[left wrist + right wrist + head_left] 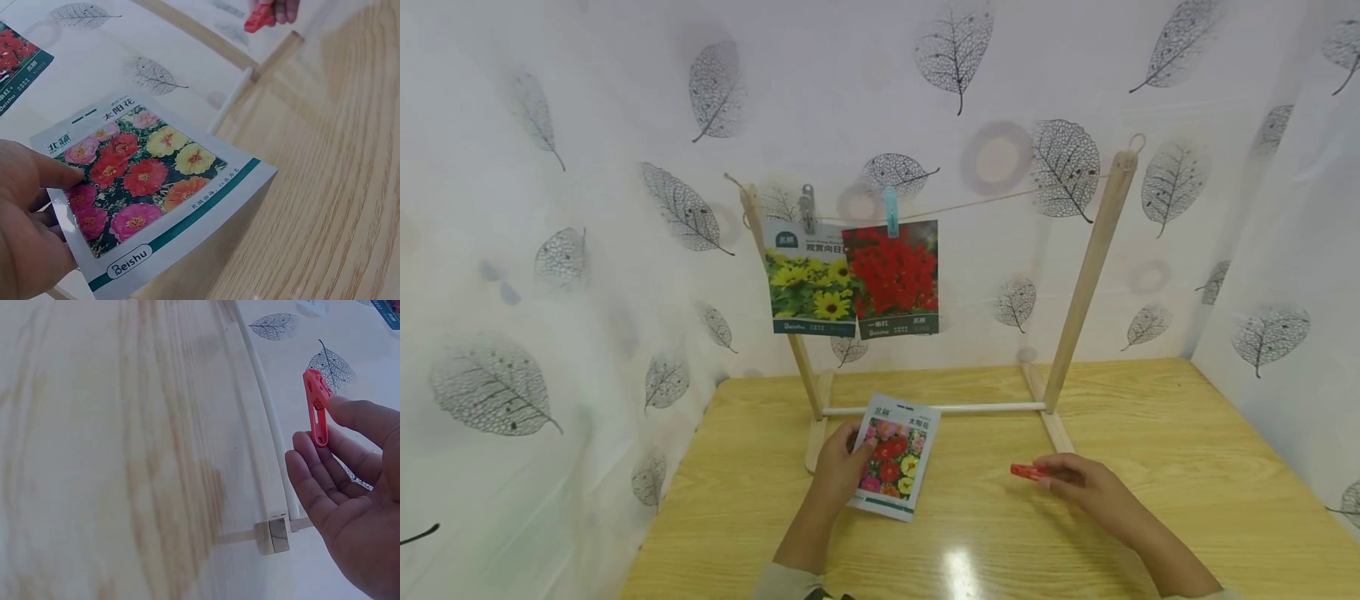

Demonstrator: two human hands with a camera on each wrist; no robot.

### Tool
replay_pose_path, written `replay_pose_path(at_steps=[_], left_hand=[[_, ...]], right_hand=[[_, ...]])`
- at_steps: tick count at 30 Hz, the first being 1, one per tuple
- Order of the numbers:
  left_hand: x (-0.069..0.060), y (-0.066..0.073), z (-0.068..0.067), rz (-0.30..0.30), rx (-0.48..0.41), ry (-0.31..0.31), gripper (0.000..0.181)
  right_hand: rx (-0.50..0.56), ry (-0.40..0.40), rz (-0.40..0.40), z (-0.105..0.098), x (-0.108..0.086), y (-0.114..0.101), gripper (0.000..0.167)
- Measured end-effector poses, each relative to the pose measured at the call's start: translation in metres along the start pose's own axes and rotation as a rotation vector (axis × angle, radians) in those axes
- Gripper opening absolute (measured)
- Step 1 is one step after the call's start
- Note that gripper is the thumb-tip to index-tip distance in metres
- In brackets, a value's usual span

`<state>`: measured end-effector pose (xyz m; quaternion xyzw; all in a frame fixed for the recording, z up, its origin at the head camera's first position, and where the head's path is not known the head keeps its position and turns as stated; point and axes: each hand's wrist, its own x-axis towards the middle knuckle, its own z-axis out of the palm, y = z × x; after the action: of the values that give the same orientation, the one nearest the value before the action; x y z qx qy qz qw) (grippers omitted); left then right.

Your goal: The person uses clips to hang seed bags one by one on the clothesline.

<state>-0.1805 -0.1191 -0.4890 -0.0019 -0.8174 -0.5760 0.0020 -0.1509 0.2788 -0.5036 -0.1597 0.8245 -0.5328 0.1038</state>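
Note:
My left hand (838,468) pinches a white seed packet (891,458) by its left edge, thumb on the front. Pink, red, orange and yellow flowers fill the packet's picture, seen close in the left wrist view. To the right, my right hand (1086,487) holds a red clothespin (1027,472) between thumb and fingers; the right wrist view shows the clothespin (317,407) at the fingertips. Behind the hands, a yellow-flower packet (811,287) hangs from a string (992,200) under a grey clothespin (807,208). Beside it, a red-flower packet (895,279) hangs under a blue clothespin (891,212).
The string runs between two wooden posts, the left post (805,375) and the right post (1090,283). A white rod (992,408) joins them low down, above the wood-grain table (970,533). A leaf-patterned curtain (880,75) stands behind and at both sides.

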Motion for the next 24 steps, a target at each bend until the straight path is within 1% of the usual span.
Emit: replay_pose_path(at_steps=[5, 9, 11, 20, 24], left_hand=[[0.0007, 0.0000, 0.0000, -0.001, -0.029, 0.000, 0.028], [0.0009, 0.0016, -0.0005, -0.026, -0.061, -0.004, 0.028], [0.0004, 0.0030, -0.0006, -0.036, -0.074, -0.004, 0.028], [-0.0010, 0.0057, -0.0003, -0.013, -0.103, 0.004, 0.030], [-0.0012, 0.0057, -0.0006, -0.002, -0.122, -0.001, 0.029]], right_hand=[[0.042, 0.007, -0.011, -0.0001, -0.0004, -0.0020, 0.044], [0.102, 0.015, 0.000, 0.0004, 0.0001, -0.0029, 0.047], [0.115, 0.024, 0.006, 0.0006, 0.0002, -0.0033, 0.048], [0.138, 0.098, 0.017, 0.0031, 0.0005, -0.0045, 0.048], [0.143, 0.101, -0.016, 0.0033, 0.0004, -0.0034, 0.047]])
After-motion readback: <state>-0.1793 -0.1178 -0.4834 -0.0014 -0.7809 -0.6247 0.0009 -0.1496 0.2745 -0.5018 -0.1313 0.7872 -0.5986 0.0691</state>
